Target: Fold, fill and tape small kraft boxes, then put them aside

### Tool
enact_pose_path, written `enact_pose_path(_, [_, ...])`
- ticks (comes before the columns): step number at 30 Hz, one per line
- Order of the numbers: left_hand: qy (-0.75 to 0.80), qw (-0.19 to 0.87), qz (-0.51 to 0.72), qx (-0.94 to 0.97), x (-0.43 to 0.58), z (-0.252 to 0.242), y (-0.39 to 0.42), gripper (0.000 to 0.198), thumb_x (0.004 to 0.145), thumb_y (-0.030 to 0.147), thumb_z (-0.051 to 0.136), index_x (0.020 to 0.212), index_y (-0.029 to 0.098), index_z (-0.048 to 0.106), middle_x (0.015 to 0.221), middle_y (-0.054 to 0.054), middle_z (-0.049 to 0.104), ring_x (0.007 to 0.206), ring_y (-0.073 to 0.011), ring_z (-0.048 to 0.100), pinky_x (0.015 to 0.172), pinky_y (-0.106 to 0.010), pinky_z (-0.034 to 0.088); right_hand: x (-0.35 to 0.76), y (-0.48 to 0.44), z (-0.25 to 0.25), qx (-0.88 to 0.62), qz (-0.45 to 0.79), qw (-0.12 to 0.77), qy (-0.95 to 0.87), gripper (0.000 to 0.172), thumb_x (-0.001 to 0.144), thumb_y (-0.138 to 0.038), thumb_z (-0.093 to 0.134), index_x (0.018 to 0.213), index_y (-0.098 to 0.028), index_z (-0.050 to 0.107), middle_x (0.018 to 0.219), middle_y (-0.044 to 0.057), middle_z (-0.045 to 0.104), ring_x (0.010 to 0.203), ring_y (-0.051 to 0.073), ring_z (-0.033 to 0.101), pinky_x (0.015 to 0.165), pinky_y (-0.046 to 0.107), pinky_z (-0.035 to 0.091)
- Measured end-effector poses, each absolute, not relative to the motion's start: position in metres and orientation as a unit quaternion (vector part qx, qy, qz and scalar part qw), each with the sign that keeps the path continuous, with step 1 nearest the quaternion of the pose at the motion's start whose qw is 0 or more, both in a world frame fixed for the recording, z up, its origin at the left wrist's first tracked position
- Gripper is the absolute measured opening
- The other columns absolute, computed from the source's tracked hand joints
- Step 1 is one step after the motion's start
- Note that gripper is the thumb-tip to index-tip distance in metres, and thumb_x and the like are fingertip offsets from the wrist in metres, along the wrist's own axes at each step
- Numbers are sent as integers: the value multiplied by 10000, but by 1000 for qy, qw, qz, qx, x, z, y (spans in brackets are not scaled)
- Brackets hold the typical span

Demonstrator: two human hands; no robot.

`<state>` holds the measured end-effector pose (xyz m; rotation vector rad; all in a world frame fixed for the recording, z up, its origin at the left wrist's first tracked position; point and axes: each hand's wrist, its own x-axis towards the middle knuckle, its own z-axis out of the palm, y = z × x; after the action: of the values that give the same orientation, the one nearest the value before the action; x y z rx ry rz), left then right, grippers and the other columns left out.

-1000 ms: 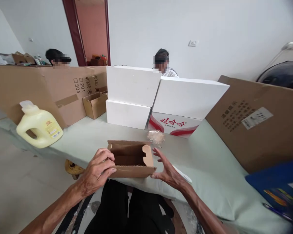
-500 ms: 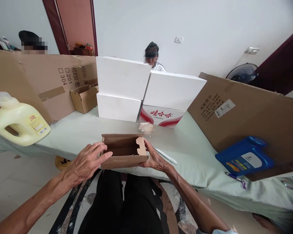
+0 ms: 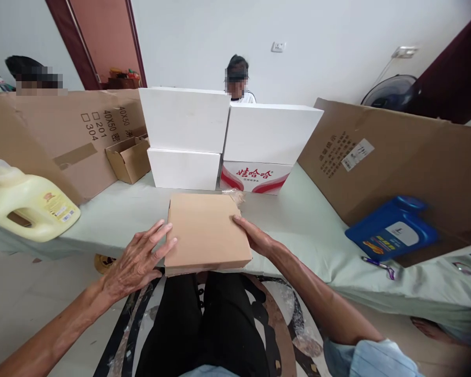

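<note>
A small brown cardboard box (image 3: 208, 230) is in front of me at the near table edge, a broad plain face turned up. My right hand (image 3: 257, 235) grips its right side, thumb on the top face and the other fingers mostly hidden behind the edge. At the left side, my left hand (image 3: 143, 256) has its fingers spread, the tips at the box's edge; whether they press on it I cannot tell. Just behind the box, a clear plastic-wrapped item (image 3: 237, 197) is partly hidden.
White boxes (image 3: 184, 120) are stacked at the back, one with red print. An open small carton (image 3: 131, 162) and a yellow jug (image 3: 31, 204) are left. A blue bottle (image 3: 392, 228) and a purple pen (image 3: 379, 266) lie right. Large cardboard panels flank the table (image 3: 310, 225). People sit beyond.
The box has turned from showing its open inside to showing a broad plain face; its opening is out of sight. The white slim tool near my right hand no longer shows.
</note>
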<state>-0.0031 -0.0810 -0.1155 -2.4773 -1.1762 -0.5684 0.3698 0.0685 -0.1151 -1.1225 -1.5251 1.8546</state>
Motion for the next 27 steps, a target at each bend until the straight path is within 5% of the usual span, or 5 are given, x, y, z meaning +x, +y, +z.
enact_pose_path(5, [-384,113,-267,-877,13,-132,-79,1016,990,141,731,1786,297,118,1701,-255,503,1652,-435,397,1200,-583,499,380,79,-128,-443,740,183,-472,723,978,-864,573,1284,-226,720,1250,111,799,1204,290,747,973,421,650])
enact_pose_path(12, [-512,-148,-343,-774,20,-142,-81,1277,825,348,940,1780,346,93,1739,-222,433,1548,-433,541,1166,-559,587,388,79,-126,-472,699,133,-520,571,945,-773,624,1159,-251,710,890,72,762,835,257,721,696,394,650])
enact_pose_path(19, [-469,-126,-451,-749,37,-132,-96,1044,922,251,791,1775,348,198,1793,-200,319,1654,-461,361,1187,-626,572,384,70,-117,-506,671,177,-512,430,917,-615,631,1147,-259,704,927,86,745,851,271,694,707,461,668])
enact_pose_path(23, [-480,-120,-400,-772,39,-139,-103,1324,785,417,984,1790,373,124,1830,-232,230,1653,-553,309,1200,-739,511,379,64,-114,-513,662,180,-515,449,927,-622,611,1160,-256,726,970,101,760,887,285,706,748,492,677])
enact_pose_path(27, [-495,-125,-401,-761,39,-144,-101,1487,689,493,1043,1796,364,58,1826,-250,216,1640,-560,331,1212,-753,488,377,65,-113,-505,648,186,-539,470,917,-641,619,1159,-255,738,995,100,774,874,280,720,717,455,673])
